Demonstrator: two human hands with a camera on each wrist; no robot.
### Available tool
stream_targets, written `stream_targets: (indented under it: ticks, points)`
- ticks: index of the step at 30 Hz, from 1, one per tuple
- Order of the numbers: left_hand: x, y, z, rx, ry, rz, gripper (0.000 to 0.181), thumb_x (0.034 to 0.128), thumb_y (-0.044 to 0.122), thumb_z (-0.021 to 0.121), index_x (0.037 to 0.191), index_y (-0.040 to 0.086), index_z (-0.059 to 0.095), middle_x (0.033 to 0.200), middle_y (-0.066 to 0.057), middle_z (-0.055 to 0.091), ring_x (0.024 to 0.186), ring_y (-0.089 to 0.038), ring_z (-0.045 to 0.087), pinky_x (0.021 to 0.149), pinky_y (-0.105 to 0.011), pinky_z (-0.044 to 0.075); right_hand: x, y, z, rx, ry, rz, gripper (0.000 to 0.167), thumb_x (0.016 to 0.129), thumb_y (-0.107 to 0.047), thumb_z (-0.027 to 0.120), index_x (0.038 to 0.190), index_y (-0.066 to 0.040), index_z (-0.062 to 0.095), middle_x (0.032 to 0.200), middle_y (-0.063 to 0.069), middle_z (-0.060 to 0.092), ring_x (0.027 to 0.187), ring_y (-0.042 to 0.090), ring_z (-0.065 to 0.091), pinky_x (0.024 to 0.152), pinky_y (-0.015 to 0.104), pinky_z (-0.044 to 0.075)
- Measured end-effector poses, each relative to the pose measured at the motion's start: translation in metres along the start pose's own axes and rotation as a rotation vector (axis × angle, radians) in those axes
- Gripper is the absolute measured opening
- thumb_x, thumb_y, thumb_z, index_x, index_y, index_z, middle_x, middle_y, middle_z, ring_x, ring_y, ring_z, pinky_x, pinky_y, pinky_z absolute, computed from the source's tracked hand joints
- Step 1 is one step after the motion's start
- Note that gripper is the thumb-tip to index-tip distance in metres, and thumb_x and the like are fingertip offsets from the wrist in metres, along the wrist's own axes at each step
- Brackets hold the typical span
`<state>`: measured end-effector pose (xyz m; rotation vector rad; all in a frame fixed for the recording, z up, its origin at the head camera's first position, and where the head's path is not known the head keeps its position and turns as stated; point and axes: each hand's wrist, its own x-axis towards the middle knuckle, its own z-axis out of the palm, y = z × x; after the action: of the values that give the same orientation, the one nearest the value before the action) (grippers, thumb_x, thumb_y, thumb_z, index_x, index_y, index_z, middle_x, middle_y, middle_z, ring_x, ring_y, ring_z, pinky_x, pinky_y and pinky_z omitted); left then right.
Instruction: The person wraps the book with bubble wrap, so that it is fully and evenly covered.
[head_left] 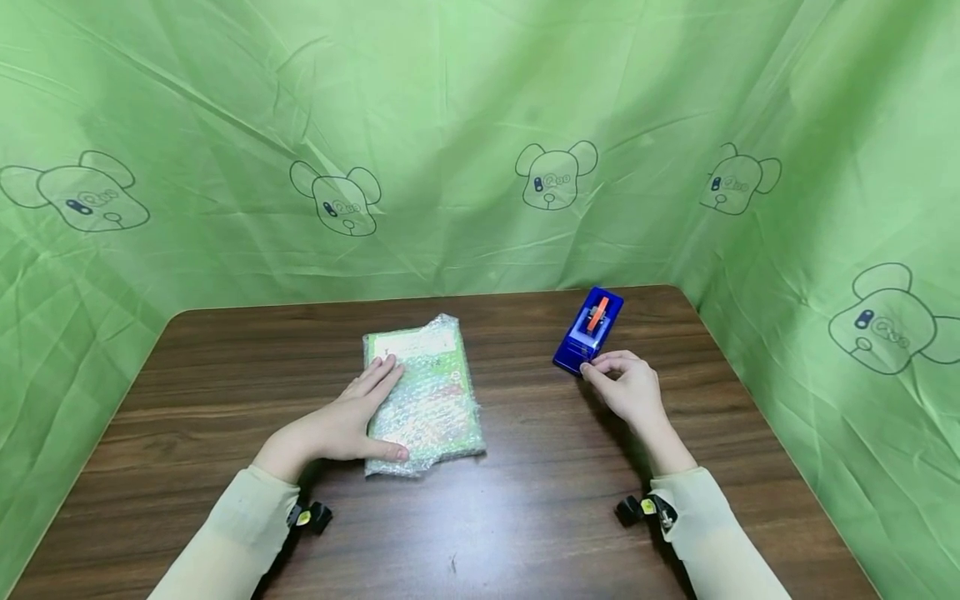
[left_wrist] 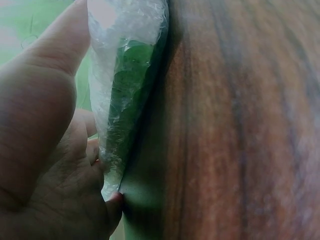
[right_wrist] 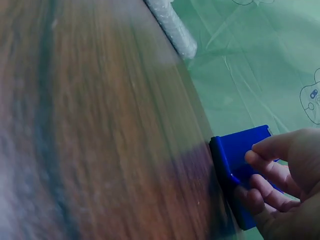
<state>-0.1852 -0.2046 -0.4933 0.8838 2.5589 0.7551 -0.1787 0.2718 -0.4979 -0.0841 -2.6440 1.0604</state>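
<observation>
A flat green book-like item in clear bubble wrap (head_left: 431, 400) lies left of the middle of the table. My left hand (head_left: 348, 421) rests on its left side, fingers spread over the wrap and the thumb near the front edge. The left wrist view shows the wrapped edge (left_wrist: 132, 80) beside the palm. At the back right stands a blue tape dispenser (head_left: 579, 337) with an orange wheel. My right hand (head_left: 628, 387) has its thumb and curled fingers at the dispenser's near end. In the right wrist view, fingertips meet the blue body (right_wrist: 240, 145); any tape between them cannot be made out.
The brown wood-grain table (head_left: 480, 533) reaches back to green curtains (head_left: 450, 150) printed with bear heads, which hang behind and on both sides. A small black camera sits at each wrist, the left one (head_left: 318, 517) and the right one (head_left: 630, 510).
</observation>
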Motion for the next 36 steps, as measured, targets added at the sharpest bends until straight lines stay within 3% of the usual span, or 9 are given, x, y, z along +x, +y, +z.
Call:
stream_targets:
  ticks: [8,22,25,29,31,33,36]
  points:
    - [0.0,-0.001,0.002,-0.006,0.007,0.005,0.135,0.0848,0.074,0.082,0.176,0.007,0.009,0.183,-0.018,-0.002,0.168,-0.044,-0.004,0.13,-0.07,0.015,0.0,-0.004,-0.005,-0.034,-0.014,-0.009,0.024,0.097,-0.022,0.082,0.076,-0.009,0.084,0.107,0.011,0.083,0.104,0.035,0.078,0.088,0.051,0.058]
    - [0.0,0.0,0.001,-0.018,0.004,0.0,0.135,0.0846,0.073,0.083,0.176,0.006,0.009,0.183,-0.018,-0.002,0.168,-0.044,-0.004,0.13,-0.07,0.015,0.001,-0.006,-0.005,-0.054,0.014,-0.007,0.023,0.093,-0.017,0.081,0.071,-0.009,0.08,0.104,0.009,0.083,0.097,0.031,0.078,0.076,0.037,0.055]
    - [0.0,0.0,0.0,-0.013,0.004,-0.001,0.135,0.0849,0.073,0.083,0.176,0.006,0.009,0.183,-0.018,-0.002,0.168,-0.044,-0.004,0.13,-0.07,0.015,-0.001,-0.011,-0.008,-0.026,-0.039,0.06,0.022,0.095,-0.023,0.082,0.077,-0.01,0.083,0.1,0.008,0.083,0.092,0.026,0.078,0.073,0.031,0.054]
    - [-0.001,0.0,0.001,-0.012,0.002,-0.004,0.135,0.0852,0.074,0.082,0.176,0.006,0.008,0.183,-0.018,-0.003,0.168,-0.044,-0.004,0.13,-0.07,0.015,-0.004,-0.021,-0.013,0.189,-0.213,0.23,0.033,0.099,-0.032,0.082,0.093,0.0,0.084,0.092,0.011,0.082,0.077,0.021,0.074,0.066,0.03,0.059]
    - [-0.001,-0.001,0.001,-0.014,0.002,-0.005,0.135,0.0851,0.074,0.082,0.176,0.007,0.008,0.183,-0.017,-0.003,0.168,-0.043,-0.005,0.13,-0.07,0.015,-0.005,-0.024,-0.015,0.287,-0.259,0.306,0.042,0.101,-0.037,0.081,0.097,0.005,0.083,0.088,0.011,0.081,0.068,0.021,0.072,0.062,0.032,0.06]
    - [0.0,-0.001,0.001,-0.011,0.002,-0.004,0.135,0.0851,0.075,0.081,0.176,0.007,0.008,0.183,-0.017,-0.003,0.168,-0.043,-0.005,0.13,-0.07,0.014,-0.004,-0.026,-0.014,0.315,-0.249,0.326,0.046,0.102,-0.041,0.08,0.095,0.004,0.084,0.086,0.01,0.08,0.065,0.017,0.068,0.061,0.032,0.059]
    - [0.0,-0.002,0.001,-0.011,0.005,-0.002,0.135,0.0849,0.075,0.082,0.176,0.007,0.008,0.183,-0.017,-0.003,0.168,-0.043,-0.005,0.13,-0.07,0.014,-0.003,-0.024,-0.009,0.247,-0.18,0.316,0.046,0.102,-0.047,0.078,0.086,-0.004,0.086,0.081,0.008,0.078,0.061,0.013,0.061,0.056,0.028,0.051]
